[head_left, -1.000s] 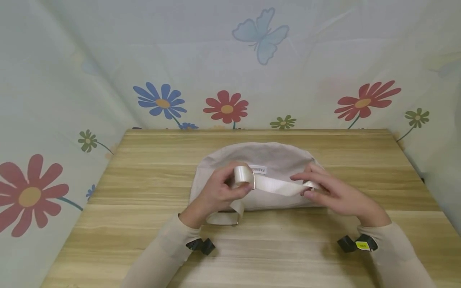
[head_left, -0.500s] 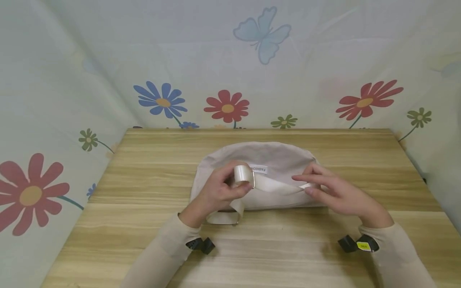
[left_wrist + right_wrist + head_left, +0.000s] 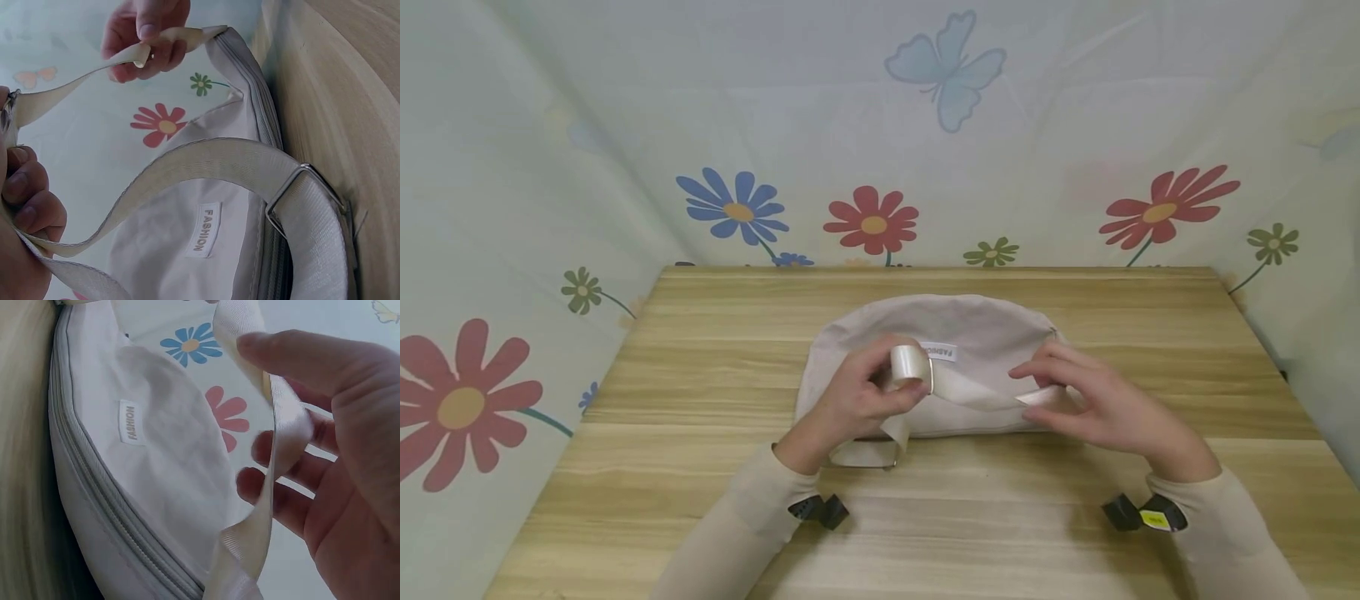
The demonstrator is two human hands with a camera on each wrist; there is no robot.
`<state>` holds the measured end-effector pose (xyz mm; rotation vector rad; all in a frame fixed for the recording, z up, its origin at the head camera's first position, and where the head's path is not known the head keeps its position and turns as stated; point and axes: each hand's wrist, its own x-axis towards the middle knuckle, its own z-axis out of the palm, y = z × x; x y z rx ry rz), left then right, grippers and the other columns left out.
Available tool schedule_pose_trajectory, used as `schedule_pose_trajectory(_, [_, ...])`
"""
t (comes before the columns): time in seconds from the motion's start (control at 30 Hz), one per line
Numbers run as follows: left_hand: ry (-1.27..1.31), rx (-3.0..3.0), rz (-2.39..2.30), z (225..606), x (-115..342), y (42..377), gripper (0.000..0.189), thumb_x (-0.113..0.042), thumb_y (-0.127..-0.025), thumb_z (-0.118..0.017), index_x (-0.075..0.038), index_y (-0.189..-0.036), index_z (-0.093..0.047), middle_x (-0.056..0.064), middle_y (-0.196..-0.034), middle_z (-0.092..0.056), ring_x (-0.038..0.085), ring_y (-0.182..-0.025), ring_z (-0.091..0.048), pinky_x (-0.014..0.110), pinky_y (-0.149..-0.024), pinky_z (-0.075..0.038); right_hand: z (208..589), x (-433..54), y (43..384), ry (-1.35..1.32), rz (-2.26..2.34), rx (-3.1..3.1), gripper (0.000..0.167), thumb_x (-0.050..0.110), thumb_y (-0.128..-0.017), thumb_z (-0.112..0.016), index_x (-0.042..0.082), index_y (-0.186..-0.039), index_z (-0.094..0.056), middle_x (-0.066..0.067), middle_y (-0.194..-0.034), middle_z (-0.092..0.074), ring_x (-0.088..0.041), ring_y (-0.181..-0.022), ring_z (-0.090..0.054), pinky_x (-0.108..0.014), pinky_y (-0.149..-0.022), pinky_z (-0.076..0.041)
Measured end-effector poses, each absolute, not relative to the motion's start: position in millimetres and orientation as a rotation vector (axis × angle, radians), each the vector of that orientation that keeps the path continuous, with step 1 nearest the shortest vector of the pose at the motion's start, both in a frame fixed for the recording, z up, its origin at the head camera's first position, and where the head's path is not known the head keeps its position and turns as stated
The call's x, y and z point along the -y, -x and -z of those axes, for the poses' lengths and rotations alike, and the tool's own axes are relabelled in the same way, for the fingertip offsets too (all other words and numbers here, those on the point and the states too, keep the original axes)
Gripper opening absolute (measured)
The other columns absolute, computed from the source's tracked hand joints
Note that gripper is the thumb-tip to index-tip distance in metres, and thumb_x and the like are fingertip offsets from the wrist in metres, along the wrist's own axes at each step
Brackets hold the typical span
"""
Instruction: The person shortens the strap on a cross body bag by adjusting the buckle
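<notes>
A pale fabric bag (image 3: pixel 988 360) lies in the middle of the frame on the table (image 3: pixel 985 517), label (image 3: pixel 942 352) facing up, apparently so its weight rests there and both hands are free for the strap (image 3: pixel 967 390). The left hand (image 3: pixel 868 387), just left of the frame's centre, has its fingers curled round the strap beside a metal buckle, probably to anchor that end. The right hand (image 3: pixel 1097 400), right of centre, lightly pinches the strap between thumb and fingers, which seems to hold the stretch between the hands up off the bag. Count: one bag, one strap, one label, two hands, two metal buckles, the second (image 3: pixel 286 187) hanging below the left hand.
</notes>
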<state>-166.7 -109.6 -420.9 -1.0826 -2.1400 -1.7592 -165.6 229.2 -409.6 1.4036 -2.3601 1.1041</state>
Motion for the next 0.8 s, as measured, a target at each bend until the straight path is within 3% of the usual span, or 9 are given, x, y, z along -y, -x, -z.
schedule_pose_trajectory(0.2, [1.063,2.151,1.761,420.7,110.3,166.5,0.031,0.009,-0.083,-0.08,0.005,-0.111,-0.066,0.02,-0.093,-0.068,0.008,-0.084,-0.058,0.025,-0.073,-0.052,412.8,-221.1,166.5,-1.396,-0.98,2.334,0.041,0.047,-0.102,-0.071,0.013,-0.126,-0.073,0.004,-0.121,-0.068,-0.01,-0.103,-0.061,-0.016,-0.093,-0.047])
schedule_pose_trajectory(0.33, [1.053,2.152,1.767,419.5,110.3,166.3,0.031,0.009,-0.083,-0.079,0.005,-0.11,-0.066,0.02,-0.093,-0.068,0.008,-0.084,-0.058,0.025,-0.072,-0.052,416.4,-213.9,166.2,-1.352,-0.871,2.333,0.043,0.055,-0.102,-0.067,0.016,-0.12,-0.074,0.001,-0.12,-0.064,-0.013,-0.109,-0.057,-0.017,-0.096,-0.044])
schedule_pose_trajectory(0.43, [1.05,2.151,1.76,418.8,110.7,166.3,0.03,0.009,-0.083,-0.08,0.005,-0.11,-0.067,0.02,-0.093,-0.068,0.008,-0.083,-0.058,0.025,-0.072,-0.052,417.2,-209.5,165.0,-1.348,-0.836,2.328,0.042,0.056,-0.102,-0.067,0.018,-0.118,-0.075,0.001,-0.116,-0.062,-0.013,-0.106,-0.055,-0.02,-0.092,-0.044])
schedule_pose_trajectory(0.67, [1.054,2.154,1.736,419.2,111.7,166.9,0.031,0.008,-0.083,-0.08,0.004,-0.111,-0.067,0.018,-0.092,-0.068,0.01,-0.083,-0.059,0.026,-0.072,-0.052,415.8,-208.0,160.3,-1.386,-0.881,2.393,0.028,0.036,-0.099,-0.081,0.017,-0.117,-0.072,0.012,-0.094,-0.063,-0.004,-0.086,-0.056,-0.017,-0.076,-0.047])
schedule_pose_trajectory(0.8, [1.055,2.157,1.733,419.2,112.5,166.7,0.031,0.007,-0.083,-0.08,0.004,-0.111,-0.067,0.018,-0.092,-0.068,0.01,-0.083,-0.059,0.026,-0.072,-0.052,414.3,-209.6,157.6,-1.351,-0.899,2.464,0.03,0.018,-0.092,-0.088,0.017,-0.119,-0.073,0.015,-0.091,-0.063,0.0,-0.083,-0.056,-0.021,-0.071,-0.049])
